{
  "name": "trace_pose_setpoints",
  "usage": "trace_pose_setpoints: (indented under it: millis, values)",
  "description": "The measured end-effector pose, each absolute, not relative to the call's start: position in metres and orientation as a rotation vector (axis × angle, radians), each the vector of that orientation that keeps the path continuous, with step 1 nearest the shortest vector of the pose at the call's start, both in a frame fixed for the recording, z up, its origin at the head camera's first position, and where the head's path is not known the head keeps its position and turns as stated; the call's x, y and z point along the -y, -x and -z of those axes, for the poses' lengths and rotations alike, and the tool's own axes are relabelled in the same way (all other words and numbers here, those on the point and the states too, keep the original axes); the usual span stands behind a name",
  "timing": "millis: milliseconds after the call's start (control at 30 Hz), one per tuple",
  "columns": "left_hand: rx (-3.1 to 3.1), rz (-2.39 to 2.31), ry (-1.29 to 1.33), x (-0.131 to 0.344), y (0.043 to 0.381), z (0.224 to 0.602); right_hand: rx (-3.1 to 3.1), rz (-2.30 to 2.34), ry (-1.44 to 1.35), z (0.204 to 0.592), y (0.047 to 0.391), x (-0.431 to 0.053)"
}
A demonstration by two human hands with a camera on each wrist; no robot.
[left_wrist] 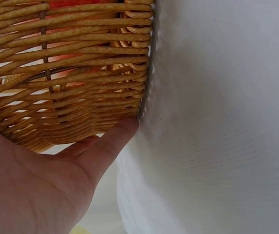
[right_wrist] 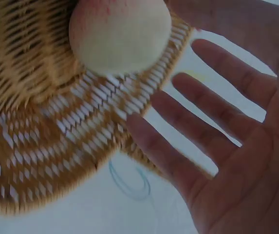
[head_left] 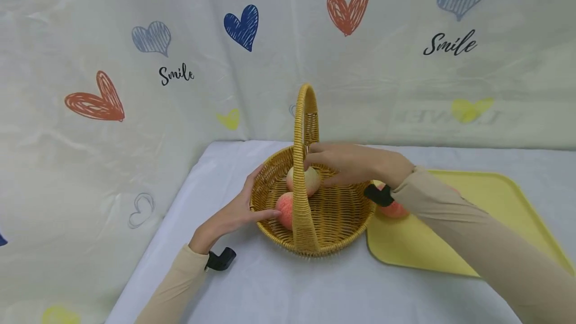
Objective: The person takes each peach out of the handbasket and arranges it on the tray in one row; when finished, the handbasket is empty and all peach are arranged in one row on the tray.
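A round wicker basket (head_left: 342, 219) with a tall arched handle stands on the white cloth in the head view. A pale peach (head_left: 312, 182) and a redder peach (head_left: 284, 208) lie inside it. My left hand (head_left: 231, 214) holds the basket's left side, thumb over the rim beside the redder peach. In the left wrist view, fingers (left_wrist: 105, 148) lie against the outer weave down by the base. My right hand (head_left: 346, 161) is over the basket beside the pale peach. Its fingers (right_wrist: 212, 100) are spread apart and the pale peach (right_wrist: 122, 36) sits clear of them.
A yellow tray (head_left: 486, 189) lies to the right, its left edge close to the basket. On it rests a red peach (head_left: 393, 209), partly behind the right wrist's black strap. A white curtain (head_left: 270, 74) with printed hearts hangs behind the table.
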State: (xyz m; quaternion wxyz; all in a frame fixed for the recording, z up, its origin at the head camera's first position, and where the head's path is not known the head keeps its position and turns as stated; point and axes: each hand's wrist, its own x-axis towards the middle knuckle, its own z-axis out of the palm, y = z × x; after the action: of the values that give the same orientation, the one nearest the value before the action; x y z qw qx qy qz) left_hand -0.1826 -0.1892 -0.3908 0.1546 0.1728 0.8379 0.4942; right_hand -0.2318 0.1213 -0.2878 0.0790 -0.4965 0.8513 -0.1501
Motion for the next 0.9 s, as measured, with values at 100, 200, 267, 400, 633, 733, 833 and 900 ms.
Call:
trace_pose_setpoints:
  millis: [100,200,267,400,633,733,833,900]
  values:
    - [-2.389,-1.425,-0.481,0.19,0.182,0.391,-2.52,0.428,1.501,0.298,0.234,-0.103]
    - [-2.378,-1.432,-0.49,0.189,0.182,0.391,-2.454,0.428,1.588,0.306,0.238,-0.093]
    - [-2.377,-1.434,-0.5,0.189,0.182,0.391,-2.421,0.432,1.621,0.31,0.24,-0.09]
    - [-2.381,-1.438,-0.506,0.189,0.182,0.391,-2.411,0.469,1.552,0.313,0.241,-0.089]
    - [-2.392,-1.437,-0.485,0.189,0.181,0.389,-2.499,0.452,1.428,0.314,0.244,-0.092]
    - [-2.395,-1.439,-0.477,0.189,0.181,0.389,-2.501,0.46,1.389,0.316,0.245,-0.094]
    - [-2.394,-1.438,-0.48,0.189,0.181,0.389,-2.487,0.474,1.409,0.319,0.246,-0.095]
    - [-2.392,-1.44,-0.484,0.189,0.181,0.389,-2.486,0.488,1.414,0.32,0.246,-0.095]
